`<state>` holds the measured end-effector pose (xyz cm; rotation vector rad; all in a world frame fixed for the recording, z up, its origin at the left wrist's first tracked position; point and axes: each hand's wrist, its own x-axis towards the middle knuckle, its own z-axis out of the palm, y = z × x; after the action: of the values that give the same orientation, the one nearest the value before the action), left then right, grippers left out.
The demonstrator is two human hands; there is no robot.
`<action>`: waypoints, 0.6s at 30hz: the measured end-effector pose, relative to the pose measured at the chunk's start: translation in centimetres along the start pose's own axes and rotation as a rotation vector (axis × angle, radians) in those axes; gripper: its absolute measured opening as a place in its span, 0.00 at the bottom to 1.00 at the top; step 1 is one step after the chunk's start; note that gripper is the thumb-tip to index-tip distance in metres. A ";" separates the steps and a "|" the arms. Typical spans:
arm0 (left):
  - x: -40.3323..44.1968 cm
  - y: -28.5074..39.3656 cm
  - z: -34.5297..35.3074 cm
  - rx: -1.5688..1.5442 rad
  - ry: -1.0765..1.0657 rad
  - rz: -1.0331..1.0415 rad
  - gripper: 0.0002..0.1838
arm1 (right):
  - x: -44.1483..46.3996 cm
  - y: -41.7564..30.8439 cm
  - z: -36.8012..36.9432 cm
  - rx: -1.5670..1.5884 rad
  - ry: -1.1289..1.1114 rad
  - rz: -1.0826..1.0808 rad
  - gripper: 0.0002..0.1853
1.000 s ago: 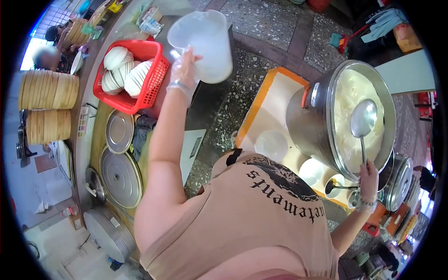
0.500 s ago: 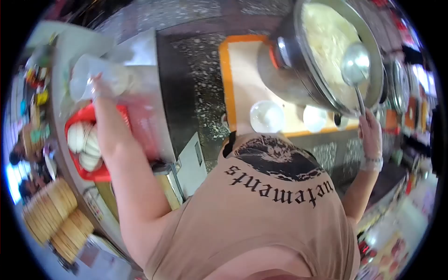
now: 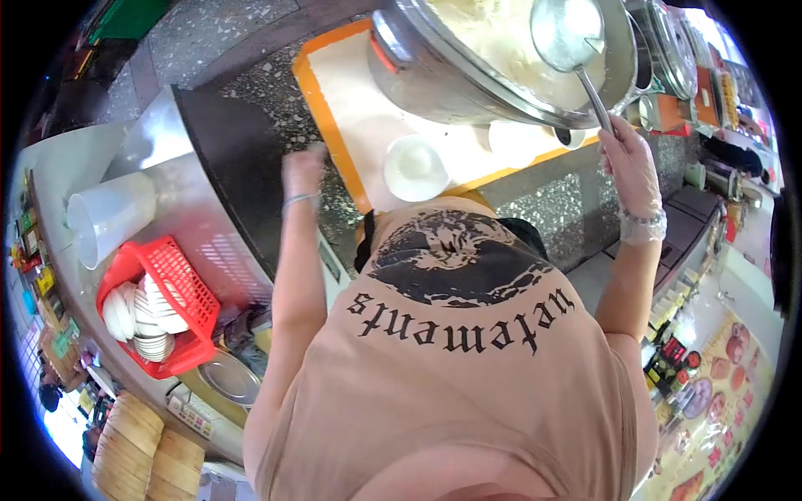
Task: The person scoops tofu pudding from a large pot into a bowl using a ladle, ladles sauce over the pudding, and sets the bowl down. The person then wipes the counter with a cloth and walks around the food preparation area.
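Note:
My right hand (image 3: 631, 163), in a clear glove, grips the handle of a metal ladle (image 3: 568, 37). The ladle's bowl is over a large metal pot (image 3: 409, 79) of pale, creamy, soft contents (image 3: 476, 33). My left hand (image 3: 303, 174) is smeared by motion beside the orange-edged board (image 3: 322, 100) under the pot. Its fingers cannot be made out, nor whether they hold anything. Below the pot stands a white bowl (image 3: 415, 167), and a second white bowl (image 3: 511, 142) is partly tucked near the pot's side.
On the left counter are a translucent plastic container (image 3: 113, 217) and a red basket (image 3: 203, 321) of stacked white dishes (image 3: 125, 313). A round metal lid (image 3: 230, 377) lies close by. Bottles and jars (image 3: 677, 363) are at the right; covered metal pots (image 3: 668, 50) stand beyond the large pot.
My left hand has left the plastic container and swung right, toward the board. My right hand still holds the ladle at the pot. The whole view has shifted.

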<state>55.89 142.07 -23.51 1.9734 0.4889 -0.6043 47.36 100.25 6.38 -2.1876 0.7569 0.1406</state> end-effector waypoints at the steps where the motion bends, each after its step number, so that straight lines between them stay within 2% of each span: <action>1: 0.9 -5.0 6.0 0.014 -0.137 0.003 0.20 | 0.4 0.5 -0.7 -0.044 -0.011 -0.025 0.18; 2: 1.4 -9.5 10.8 0.241 -0.115 0.100 0.20 | 0.7 0.9 -1.4 -0.049 -0.005 -0.029 0.18; 4: 0.1 -10.8 16.2 0.216 -0.394 -0.385 0.24 | 1.7 1.7 -2.6 -0.058 0.026 -0.062 0.19; 6: 2.2 -18.9 21.6 0.141 -0.403 -0.415 0.15 | 2.8 2.7 -4.3 -0.069 -0.005 -0.086 0.19; 8: 1.0 -18.9 23.0 -0.003 -0.277 -0.554 0.12 | 4.1 4.2 -5.6 -0.071 -0.026 -0.115 0.19; 9: 1.7 -20.8 23.9 -0.017 -0.259 -0.548 0.12 | 4.9 5.3 -6.2 -0.035 -0.038 -0.132 0.19; 10: 2.8 -23.9 25.1 0.430 -0.201 -0.357 0.15 | 5.5 5.7 -7.0 -0.036 -0.078 -0.119 0.19; 11: 1.8 -21.9 25.0 0.874 -0.129 -0.155 0.18 | 6.1 6.5 -7.5 -0.034 -0.078 -0.161 0.19; 12: 0.4 -20.2 24.9 0.744 -0.033 -0.236 0.19 | 6.7 7.2 -8.0 -0.030 -0.079 -0.206 0.19; 14: -6.8 -6.6 21.7 0.461 0.191 -0.353 0.20 | 7.6 8.1 -9.4 0.000 -0.134 -0.198 0.19; 16: -7.3 -5.1 21.1 0.455 0.242 -0.349 0.17 | 8.3 8.8 -10.4 0.076 -0.159 -0.201 0.19; 18: -6.5 -6.0 20.8 0.531 0.319 -0.203 0.13 | 8.6 9.3 -11.4 0.075 -0.169 -0.205 0.19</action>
<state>43.01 125.64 -32.06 2.5666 0.7946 -0.5871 47.57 83.28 5.07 -2.1357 0.4346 0.1870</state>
